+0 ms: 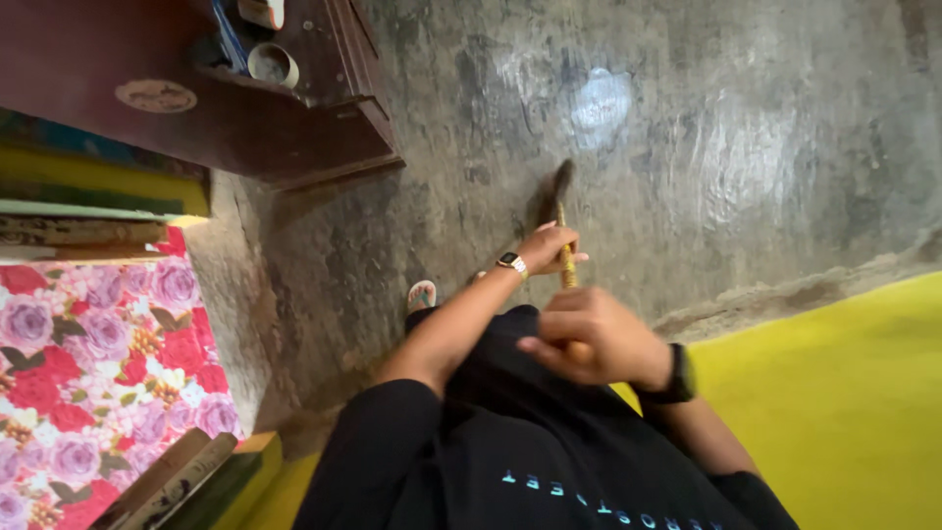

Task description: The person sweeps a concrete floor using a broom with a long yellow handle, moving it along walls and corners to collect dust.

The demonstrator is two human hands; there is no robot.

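Note:
A broom with a yellowish stick and a dark brush head rests its head on the grey concrete floor. My left hand, a pale-faced watch on its wrist, grips the stick lower down. Closer to my body, my right hand is closed around the top end of the stick, with a black band on that wrist. My black shirt fills the bottom of the view.
A dark wooden cabinet stands at the upper left with small items on a shelf. A floral red and pink cover lies at the left. A yellow surface borders the right. My sandalled foot shows below the left arm.

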